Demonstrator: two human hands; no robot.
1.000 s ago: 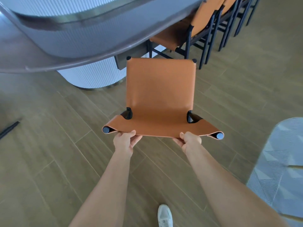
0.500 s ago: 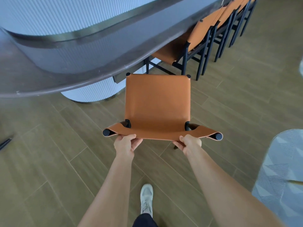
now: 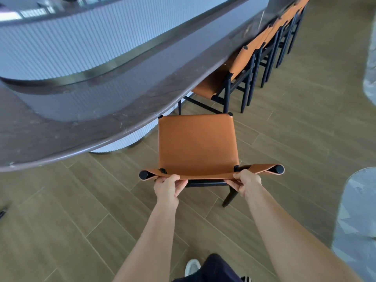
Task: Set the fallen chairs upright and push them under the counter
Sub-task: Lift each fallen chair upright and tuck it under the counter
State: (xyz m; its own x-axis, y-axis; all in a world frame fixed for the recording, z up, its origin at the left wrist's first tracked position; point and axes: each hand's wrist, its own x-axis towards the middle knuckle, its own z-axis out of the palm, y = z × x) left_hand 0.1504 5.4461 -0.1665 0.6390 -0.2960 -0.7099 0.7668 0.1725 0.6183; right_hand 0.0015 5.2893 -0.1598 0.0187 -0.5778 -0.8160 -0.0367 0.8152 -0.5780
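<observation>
An orange leather chair with a black frame stands upright in front of me, its seat facing the counter. My left hand grips the top edge of its backrest on the left. On the right part of that same edge, my right hand grips the leather. The front of the seat reaches the rim of the dark curved counter. One black rear leg shows below my right hand.
A row of matching orange chairs stands tucked under the counter to the right. The counter's white ribbed base rises behind the seat. A grey patterned rug lies on the wooden floor at right. My shoe is below.
The chair has moved forward toward the counter, its seat front now at the counter's rim. I have stepped closer, and both hands keep their grip on the backrest.
</observation>
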